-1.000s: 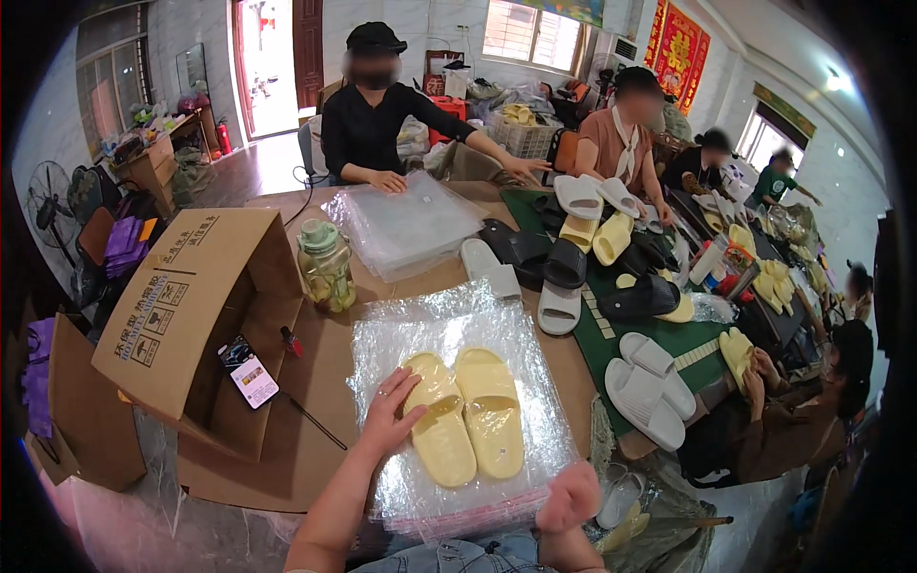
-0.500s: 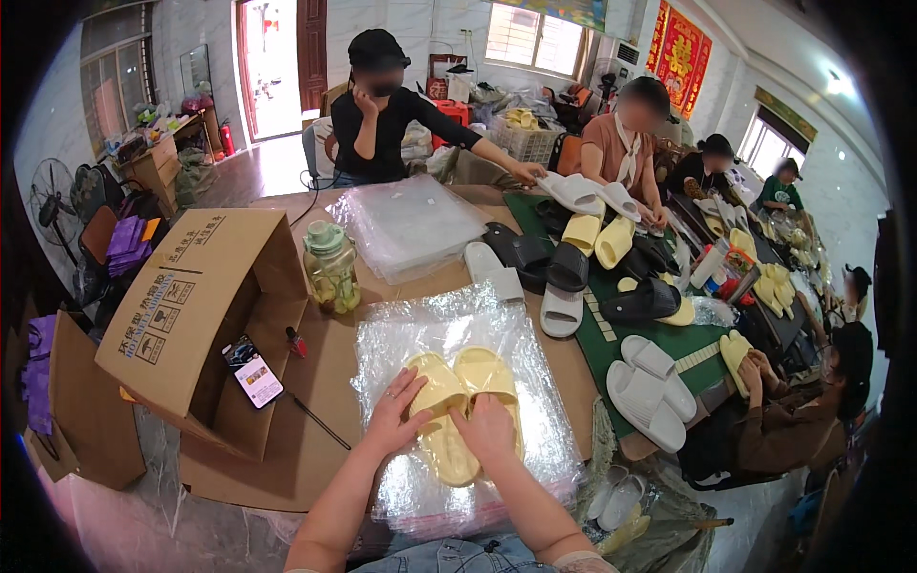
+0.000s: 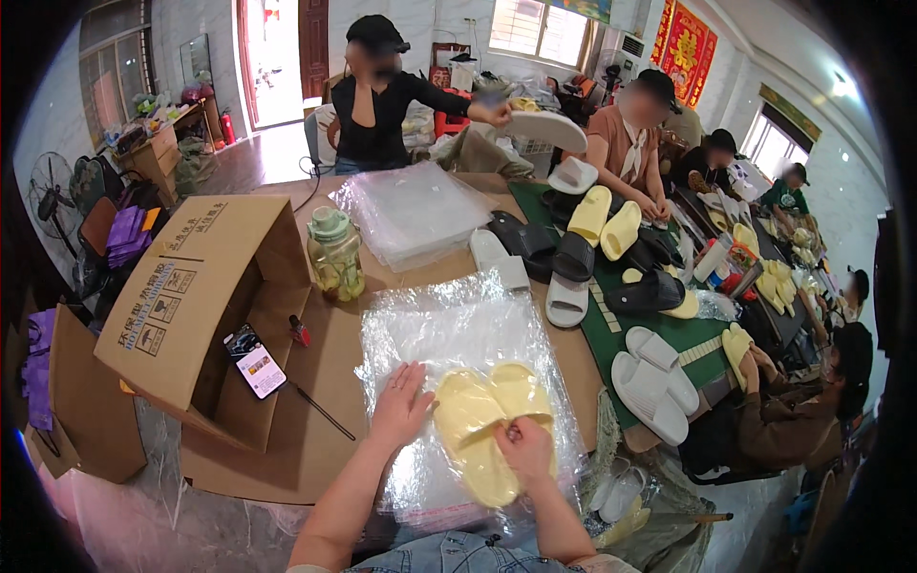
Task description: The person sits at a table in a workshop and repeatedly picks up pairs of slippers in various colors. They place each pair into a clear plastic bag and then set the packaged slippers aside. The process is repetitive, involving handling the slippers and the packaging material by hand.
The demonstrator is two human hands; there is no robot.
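A pair of pale yellow slippers [image 3: 465, 409] lies side by side on a stack of clear plastic bags [image 3: 444, 334], close in front of me. My right hand [image 3: 526, 453] is closed, with its bent fingers gripping the slippers near the right one's strap. I cannot make out whether a layer of clear film lies between them. Flat on the stack, just left of the slippers, rests my left hand [image 3: 402, 405] with its fingers stretched out.
An open cardboard box [image 3: 205, 315], a phone [image 3: 256, 368] and a green-lidded bottle [image 3: 334, 253] stand to the left. More clear bags [image 3: 411, 215] lie farther back. Grey slippers [image 3: 654, 382] sit on the green mat [image 3: 611, 358] at right. Co-workers sit around.
The yellow slippers have shifted right, with my right hand now closed at them. My left hand has come off the slippers onto the bags. Across the table a co-worker has lifted a white slipper.
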